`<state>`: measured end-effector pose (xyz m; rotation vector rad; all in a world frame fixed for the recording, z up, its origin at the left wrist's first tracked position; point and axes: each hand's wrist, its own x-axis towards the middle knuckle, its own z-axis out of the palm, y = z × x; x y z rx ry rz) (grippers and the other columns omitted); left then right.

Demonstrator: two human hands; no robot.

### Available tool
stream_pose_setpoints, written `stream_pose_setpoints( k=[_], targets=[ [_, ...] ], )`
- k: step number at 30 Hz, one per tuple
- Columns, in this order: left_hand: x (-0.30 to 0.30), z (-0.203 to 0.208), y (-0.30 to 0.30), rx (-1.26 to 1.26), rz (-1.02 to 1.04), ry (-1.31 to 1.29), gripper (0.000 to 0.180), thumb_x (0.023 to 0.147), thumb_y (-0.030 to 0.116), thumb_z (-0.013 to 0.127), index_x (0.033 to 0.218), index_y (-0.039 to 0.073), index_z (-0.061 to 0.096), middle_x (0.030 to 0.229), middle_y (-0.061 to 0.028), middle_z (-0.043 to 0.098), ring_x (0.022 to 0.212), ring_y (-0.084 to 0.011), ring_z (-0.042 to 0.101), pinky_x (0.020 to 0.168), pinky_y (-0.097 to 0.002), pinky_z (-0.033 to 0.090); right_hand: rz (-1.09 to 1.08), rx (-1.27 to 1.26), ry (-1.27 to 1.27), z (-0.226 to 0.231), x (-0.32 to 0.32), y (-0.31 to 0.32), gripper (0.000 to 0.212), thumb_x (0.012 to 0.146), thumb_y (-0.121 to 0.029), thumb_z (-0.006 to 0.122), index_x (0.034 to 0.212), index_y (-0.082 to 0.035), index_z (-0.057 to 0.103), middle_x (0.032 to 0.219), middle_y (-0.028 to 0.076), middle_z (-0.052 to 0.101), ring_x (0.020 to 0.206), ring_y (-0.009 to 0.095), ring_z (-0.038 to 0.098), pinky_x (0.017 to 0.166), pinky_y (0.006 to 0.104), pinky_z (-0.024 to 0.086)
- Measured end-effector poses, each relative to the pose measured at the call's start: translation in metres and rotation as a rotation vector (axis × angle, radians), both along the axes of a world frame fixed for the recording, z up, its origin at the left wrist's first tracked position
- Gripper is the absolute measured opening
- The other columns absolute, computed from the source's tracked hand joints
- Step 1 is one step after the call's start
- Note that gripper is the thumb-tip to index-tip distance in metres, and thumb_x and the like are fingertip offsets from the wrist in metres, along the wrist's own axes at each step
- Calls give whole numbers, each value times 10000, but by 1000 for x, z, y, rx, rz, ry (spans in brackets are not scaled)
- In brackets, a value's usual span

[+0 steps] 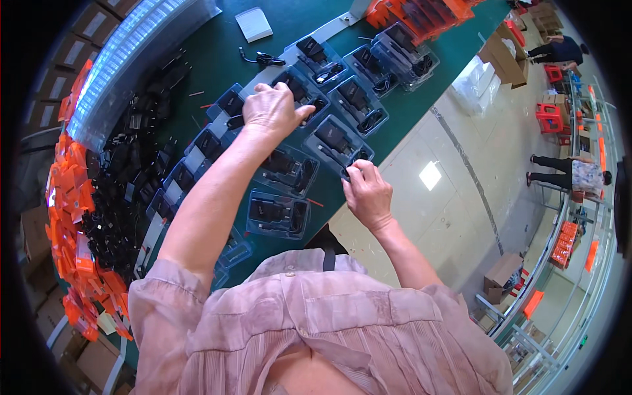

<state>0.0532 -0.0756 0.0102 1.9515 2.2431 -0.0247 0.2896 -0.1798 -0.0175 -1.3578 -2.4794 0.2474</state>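
Clear plastic blister trays, each with a black charger plug and a coiled black cable, stand in rows. My left hand (pixel 271 110) is over one tray (pixel 289 78), thumb stretched out to the right and apart from the bent fingers; I see nothing held in it. My right hand (pixel 370 192) is closed in a pinch at the near right corner of another tray (pixel 339 141). Its fingertips are on the black cable (pixel 360 157) there, partly hiding it. A filled tray (pixel 278 214) lies nearest me, another (pixel 289 170) just beyond it.
A pile of black chargers and cables (pixel 128 191) covers the left of the green table (pixel 441 69). Beside it are orange packages (pixel 72 217) and stacked clear trays (pixel 131 66). More orange packages (pixel 421 16) and a white card pad (pixel 253 25) lie farther back. Two people stand at right.
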Motion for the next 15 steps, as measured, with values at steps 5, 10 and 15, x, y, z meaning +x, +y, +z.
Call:
stream_pose_setpoints(
  k=[5,10,15],
  targets=[
    [-34,25,-15,121,212,-354,536,827,517,667,962,-1,660,842,-169,686,849,-297,699,633,-399,537,-89,106,112,17,19,6,305,738,-120,749,996,-86,588,1031,57,563,891,253,626,637,369,527],
    [-44,35,-49,-213,789,-1818,534,1018,479,346,958,32,633,801,-97,652,553,-119,486,441,-251,375,-83,299,-12,-2,20,92,260,770,-147,737,997,-107,617,1035,46,581,889,243,636,655,358,537],
    [-34,21,-94,-269,1172,-2281,595,998,541,321,1079,0,557,956,-168,616,636,-197,497,534,-299,422,-113,360,-34,18,1,98,326,802,-210,726,1065,-81,585,1047,80,557,873,254,622,654,364,538]
  ],
)
